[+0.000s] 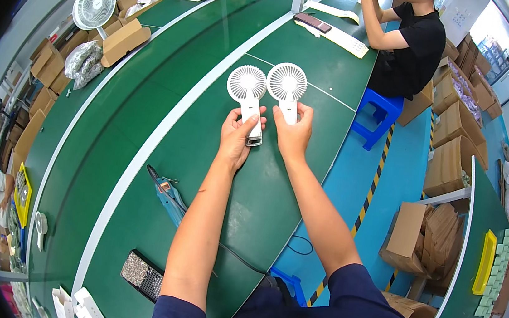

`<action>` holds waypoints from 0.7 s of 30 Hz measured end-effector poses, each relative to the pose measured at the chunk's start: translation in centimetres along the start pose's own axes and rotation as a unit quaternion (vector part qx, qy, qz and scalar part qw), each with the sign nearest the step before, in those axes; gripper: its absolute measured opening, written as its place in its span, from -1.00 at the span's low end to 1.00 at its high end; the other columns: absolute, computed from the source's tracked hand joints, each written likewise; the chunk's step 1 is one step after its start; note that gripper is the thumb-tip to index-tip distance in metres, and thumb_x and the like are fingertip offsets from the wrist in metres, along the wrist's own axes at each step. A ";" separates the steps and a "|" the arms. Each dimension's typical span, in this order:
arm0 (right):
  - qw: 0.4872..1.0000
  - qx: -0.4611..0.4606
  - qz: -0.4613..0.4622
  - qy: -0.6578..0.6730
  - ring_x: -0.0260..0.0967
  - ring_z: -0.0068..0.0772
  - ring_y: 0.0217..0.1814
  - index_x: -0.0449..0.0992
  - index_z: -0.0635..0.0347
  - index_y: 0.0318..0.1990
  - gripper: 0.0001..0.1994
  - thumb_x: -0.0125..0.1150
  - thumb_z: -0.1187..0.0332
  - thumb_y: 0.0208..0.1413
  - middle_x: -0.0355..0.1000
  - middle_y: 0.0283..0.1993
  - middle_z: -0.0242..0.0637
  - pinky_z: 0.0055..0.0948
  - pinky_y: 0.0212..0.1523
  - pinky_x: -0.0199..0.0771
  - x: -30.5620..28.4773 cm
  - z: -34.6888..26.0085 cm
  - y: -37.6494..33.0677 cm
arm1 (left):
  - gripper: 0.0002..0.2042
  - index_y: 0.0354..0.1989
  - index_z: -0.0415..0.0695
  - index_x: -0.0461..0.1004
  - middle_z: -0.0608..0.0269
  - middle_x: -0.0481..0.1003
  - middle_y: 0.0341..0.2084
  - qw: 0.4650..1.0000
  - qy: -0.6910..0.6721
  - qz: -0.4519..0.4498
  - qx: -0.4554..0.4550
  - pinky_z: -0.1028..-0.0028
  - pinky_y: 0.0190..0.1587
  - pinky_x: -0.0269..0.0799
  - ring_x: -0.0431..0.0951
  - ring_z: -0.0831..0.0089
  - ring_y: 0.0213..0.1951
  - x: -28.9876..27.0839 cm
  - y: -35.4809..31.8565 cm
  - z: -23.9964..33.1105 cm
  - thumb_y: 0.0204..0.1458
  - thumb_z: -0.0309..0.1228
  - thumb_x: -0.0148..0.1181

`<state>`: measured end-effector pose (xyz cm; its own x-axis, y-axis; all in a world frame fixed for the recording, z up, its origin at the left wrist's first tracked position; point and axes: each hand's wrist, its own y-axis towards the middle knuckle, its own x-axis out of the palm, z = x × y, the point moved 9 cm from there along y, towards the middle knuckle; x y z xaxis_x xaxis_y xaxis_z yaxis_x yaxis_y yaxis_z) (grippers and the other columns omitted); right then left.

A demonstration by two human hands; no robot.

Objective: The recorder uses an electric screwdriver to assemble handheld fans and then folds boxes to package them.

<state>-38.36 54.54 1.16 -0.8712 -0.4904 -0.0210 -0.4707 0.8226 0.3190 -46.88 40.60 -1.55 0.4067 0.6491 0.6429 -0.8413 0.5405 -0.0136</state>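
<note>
Hands raised over the green surface (205, 153): left hand (238, 137) clamped on one white handheld fan (247, 92); right hand (292, 132) clamped on its twin fan (286, 87), touching beside it; side-by-side comparison seems underway; steady, level grips needed.

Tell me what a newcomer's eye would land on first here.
First, the two small white handheld fans held up side by side at the middle of the picture over the green table: the left hand grips one fan, the right hand the other fan. Next, a larger white standing fan at the far left among cardboard boxes.
</note>
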 end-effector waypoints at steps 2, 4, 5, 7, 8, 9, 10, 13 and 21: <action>1.000 0.004 0.000 -0.005 0.51 -0.18 -0.20 0.31 0.30 -0.09 -0.52 0.42 0.27 -0.08 0.48 -0.19 -0.07 -0.27 -0.19 0.46 0.0 -0.1 -0.1 | -0.71 -0.07 -0.22 0.23 -0.03 0.50 -0.06 1.000 0.000 -0.004 0.000 0.42 -0.12 0.55 0.56 0.39 -0.20 -0.1 0.0 0.0 0.10 -0.52 0.18; 1.000 0.008 0.000 -0.010 0.51 -0.18 -0.19 0.31 0.31 -0.09 -0.51 0.42 0.27 -0.08 0.48 -0.18 -0.06 -0.27 -0.19 0.46 0.0 -0.2 -0.1 | -0.70 -0.07 -0.22 0.23 -0.03 0.50 -0.06 1.000 0.000 -0.007 0.001 0.42 -0.12 0.55 0.56 0.39 -0.20 -0.2 0.0 0.0 0.10 -0.52 0.18; 1.000 0.011 0.000 -0.011 0.51 -0.18 -0.19 0.31 0.31 -0.09 -0.51 0.42 0.27 -0.08 0.48 -0.18 -0.06 -0.27 -0.18 0.46 -0.1 -0.1 -0.2 | -0.70 -0.06 -0.23 0.23 -0.03 0.50 -0.06 1.000 0.000 -0.009 -0.003 0.41 -0.12 0.55 0.56 0.39 -0.20 -0.3 0.0 -0.1 0.10 -0.52 0.18; 1.000 0.014 0.002 -0.011 0.51 -0.18 -0.18 0.31 0.31 -0.09 -0.51 0.42 0.26 -0.09 0.48 -0.17 -0.06 -0.28 -0.18 0.46 -0.1 0.0 -0.1 | -0.69 -0.05 -0.23 0.23 -0.03 0.50 -0.05 1.000 0.001 -0.013 -0.007 0.41 -0.12 0.55 0.56 0.39 -0.20 -0.1 0.0 -0.1 0.09 -0.52 0.18; 1.000 0.015 -0.001 -0.015 0.51 -0.17 -0.18 0.32 0.31 -0.09 -0.51 0.42 0.26 -0.09 0.48 -0.16 -0.06 -0.27 -0.17 0.46 -0.1 0.1 0.0 | -0.69 -0.04 -0.23 0.22 -0.03 0.49 -0.05 1.000 0.004 -0.011 -0.007 0.41 -0.12 0.55 0.56 0.39 -0.20 -0.1 0.0 -0.1 0.09 -0.52 0.18; 1.000 0.015 -0.003 -0.020 0.51 -0.17 -0.18 0.32 0.31 -0.09 -0.51 0.42 0.25 -0.09 0.48 -0.15 -0.05 -0.27 -0.17 0.46 -0.1 0.2 0.1 | -0.68 -0.03 -0.24 0.22 -0.03 0.49 -0.04 1.000 0.006 -0.009 -0.007 0.42 -0.12 0.55 0.56 0.39 -0.20 0.0 0.0 -0.2 0.09 -0.52 0.18; 1.000 0.016 -0.002 -0.019 0.51 -0.17 -0.18 0.32 0.31 -0.09 -0.51 0.42 0.25 -0.09 0.48 -0.15 -0.05 -0.27 -0.17 0.46 -0.2 0.2 0.2 | -0.68 -0.03 -0.24 0.22 -0.03 0.49 -0.04 1.000 0.006 -0.009 -0.007 0.42 -0.12 0.55 0.56 0.39 -0.20 0.1 0.1 -0.2 0.09 -0.52 0.18; 0.999 0.018 -0.009 -0.030 0.51 -0.16 -0.18 0.34 0.31 -0.06 -0.49 0.42 0.24 -0.09 0.49 -0.15 -0.06 -0.26 -0.17 0.46 -0.2 0.0 0.3 | -0.66 -0.01 -0.24 0.22 -0.03 0.49 -0.03 1.000 0.000 0.001 -0.001 0.41 -0.13 0.55 0.56 0.39 -0.20 0.0 0.3 -0.3 0.09 -0.53 0.18; 0.986 -0.066 -0.020 -0.154 0.37 0.08 -0.01 0.37 0.31 0.00 -0.52 0.31 0.30 -0.09 0.43 -0.07 0.03 -0.11 0.02 0.35 0.4 1.0 2.8 | -0.66 -0.13 -0.26 0.18 -0.05 0.54 -0.31 0.972 0.190 0.135 -0.029 0.42 -0.57 0.50 0.54 0.40 -0.53 -2.2 3.9 -1.4 0.21 -0.21 0.06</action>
<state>-40.13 56.93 1.07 -0.8633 -0.3941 -0.3152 -0.5004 0.7498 0.4329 -50.55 42.00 -4.09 0.2854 0.9166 0.2799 -0.9184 0.3451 -0.1934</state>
